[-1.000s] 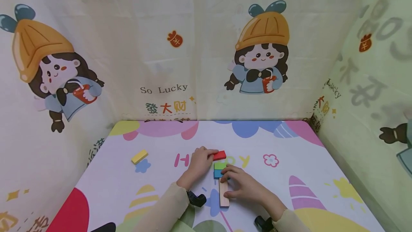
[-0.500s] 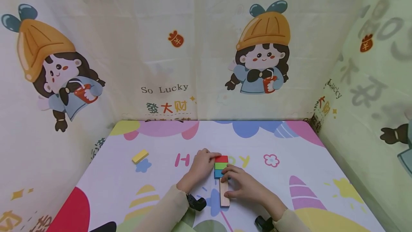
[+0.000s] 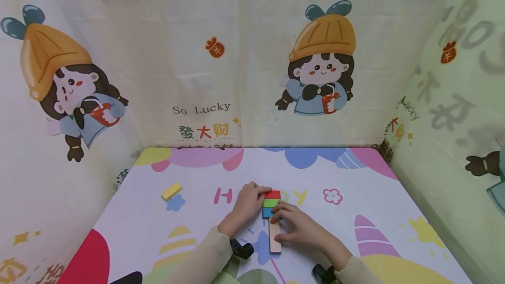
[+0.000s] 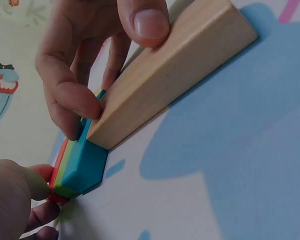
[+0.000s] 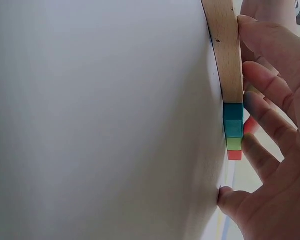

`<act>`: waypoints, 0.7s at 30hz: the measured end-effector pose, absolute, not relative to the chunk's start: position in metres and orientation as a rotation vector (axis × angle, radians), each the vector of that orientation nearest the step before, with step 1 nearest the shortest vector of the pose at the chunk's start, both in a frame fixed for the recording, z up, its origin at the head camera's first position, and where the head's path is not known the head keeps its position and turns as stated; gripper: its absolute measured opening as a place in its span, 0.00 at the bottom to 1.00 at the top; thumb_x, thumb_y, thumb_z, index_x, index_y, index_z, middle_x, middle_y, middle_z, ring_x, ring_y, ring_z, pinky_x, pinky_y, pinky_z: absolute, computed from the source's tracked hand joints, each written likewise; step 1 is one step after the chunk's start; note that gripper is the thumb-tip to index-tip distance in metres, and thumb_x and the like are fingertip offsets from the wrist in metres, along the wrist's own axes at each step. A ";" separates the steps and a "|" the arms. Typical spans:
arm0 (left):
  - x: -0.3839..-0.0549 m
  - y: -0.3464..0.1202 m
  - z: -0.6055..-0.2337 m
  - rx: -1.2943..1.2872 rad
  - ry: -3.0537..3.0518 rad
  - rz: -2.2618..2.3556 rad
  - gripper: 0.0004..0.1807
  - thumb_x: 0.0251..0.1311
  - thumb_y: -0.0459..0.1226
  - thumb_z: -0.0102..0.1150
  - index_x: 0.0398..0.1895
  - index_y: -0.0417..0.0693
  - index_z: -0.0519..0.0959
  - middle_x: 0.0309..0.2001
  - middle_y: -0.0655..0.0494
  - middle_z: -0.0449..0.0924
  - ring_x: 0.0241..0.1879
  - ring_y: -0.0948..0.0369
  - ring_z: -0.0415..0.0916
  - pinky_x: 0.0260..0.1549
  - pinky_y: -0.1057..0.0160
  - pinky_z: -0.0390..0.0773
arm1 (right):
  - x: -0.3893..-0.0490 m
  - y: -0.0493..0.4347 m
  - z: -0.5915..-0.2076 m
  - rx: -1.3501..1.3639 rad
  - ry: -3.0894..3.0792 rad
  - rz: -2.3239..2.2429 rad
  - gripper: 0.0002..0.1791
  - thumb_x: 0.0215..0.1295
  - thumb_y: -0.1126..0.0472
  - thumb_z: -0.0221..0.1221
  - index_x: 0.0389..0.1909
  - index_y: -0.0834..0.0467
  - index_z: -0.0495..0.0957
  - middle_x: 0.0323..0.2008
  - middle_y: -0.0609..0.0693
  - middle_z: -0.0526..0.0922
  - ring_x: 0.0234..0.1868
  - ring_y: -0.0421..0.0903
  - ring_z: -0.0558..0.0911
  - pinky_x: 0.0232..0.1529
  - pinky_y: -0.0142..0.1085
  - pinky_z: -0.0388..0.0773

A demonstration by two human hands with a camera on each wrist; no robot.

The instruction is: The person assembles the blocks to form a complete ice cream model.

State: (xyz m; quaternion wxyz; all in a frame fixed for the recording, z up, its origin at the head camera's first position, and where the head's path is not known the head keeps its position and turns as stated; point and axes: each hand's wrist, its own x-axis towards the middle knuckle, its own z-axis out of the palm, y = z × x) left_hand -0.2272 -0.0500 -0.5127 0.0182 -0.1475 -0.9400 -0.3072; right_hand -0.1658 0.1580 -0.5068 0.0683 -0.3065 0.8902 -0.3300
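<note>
A bare wooden block (image 3: 275, 238) lies lengthwise on the table. At its far end a blue block (image 3: 268, 213), a green block (image 3: 270, 203) and a red block (image 3: 272, 194) lie crosswise, side by side. My left hand (image 3: 247, 204) holds the red block by its left end, thumb and fingers around it in the left wrist view. Over the wooden and blue blocks is my right hand (image 3: 301, 227); its thumb (image 4: 151, 24) touches the wooden block's top and its fingertips rest near the joint with the blue one. Those fingers are loosely bent.
Off to the left, a yellow block (image 3: 171, 192) lies alone on the patterned table (image 3: 315, 174). Printed cloth walls (image 3: 260, 130) stand behind the table and at both sides. A black object (image 3: 128, 278) pokes in at the lower left edge.
The red block, angled and apart a second ago, has been drawn toward the green one and now lies flush against it. My left hand moved with it; my right hand stayed put.
</note>
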 end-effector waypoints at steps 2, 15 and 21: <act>-0.227 -0.052 -0.513 -0.462 -2.917 -0.947 0.16 0.69 0.38 0.64 0.57 0.60 0.87 0.38 0.55 0.78 0.36 0.62 0.67 0.33 0.67 0.70 | -0.166 0.158 -0.507 -0.928 2.675 -0.996 0.17 0.59 0.49 0.75 0.47 0.42 0.81 0.62 0.43 0.77 0.70 0.51 0.72 0.71 0.53 0.69; -0.222 -0.094 -0.511 -0.481 -2.917 -0.913 0.16 0.70 0.39 0.61 0.59 0.53 0.84 0.44 0.55 0.80 0.41 0.60 0.70 0.40 0.61 0.75 | -0.168 0.157 -0.507 -0.924 2.678 -0.984 0.17 0.58 0.50 0.75 0.46 0.43 0.81 0.61 0.42 0.77 0.70 0.51 0.71 0.72 0.53 0.68; -0.227 -0.126 -0.516 -0.447 -2.865 -0.828 0.10 0.67 0.35 0.61 0.49 0.49 0.87 0.38 0.55 0.77 0.38 0.58 0.70 0.40 0.57 0.71 | -0.167 0.157 -0.506 -0.906 2.669 -0.991 0.17 0.58 0.51 0.75 0.46 0.42 0.81 0.61 0.42 0.77 0.71 0.51 0.70 0.72 0.54 0.67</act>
